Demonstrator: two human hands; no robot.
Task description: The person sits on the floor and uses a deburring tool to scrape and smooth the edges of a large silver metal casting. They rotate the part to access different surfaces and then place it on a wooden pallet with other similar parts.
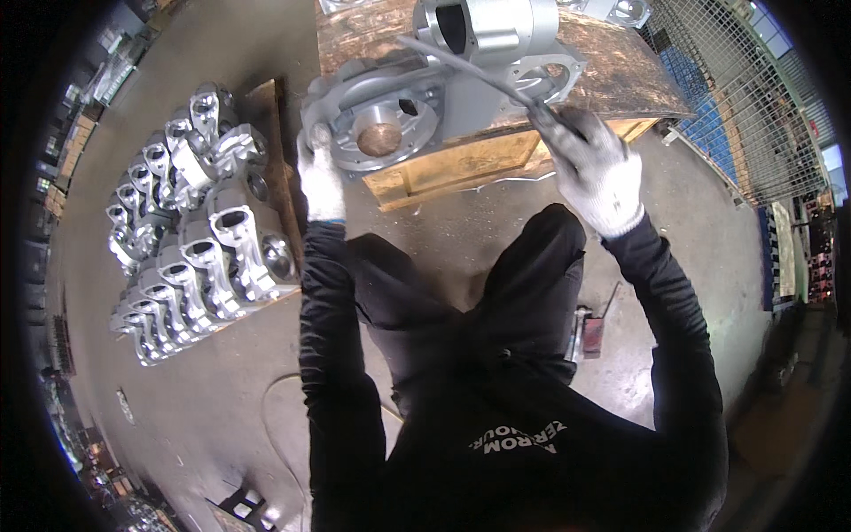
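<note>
A large grey metal casting (481,108) with round openings lies on a worn wooden bench. My left hand (321,177), in a white knit glove, grips the casting's left rim beside a round flange. In my right hand (596,168), also gloved, is a long thin metal file (474,69), its handle end between my fingers. The file slants up and left across the top of the casting, in front of a raised cylindrical housing (510,31). Whether the file touches the metal, I cannot tell.
At the left, several silver castings (204,257) stand in rows on a wooden pallet (282,168). The bench top (612,71) is scuffed wood. A wire mesh cage (740,97) stands at the far right. Near my right knee, a red tool (593,337) lies on the floor; a thin hose (266,417) curves at the lower left.
</note>
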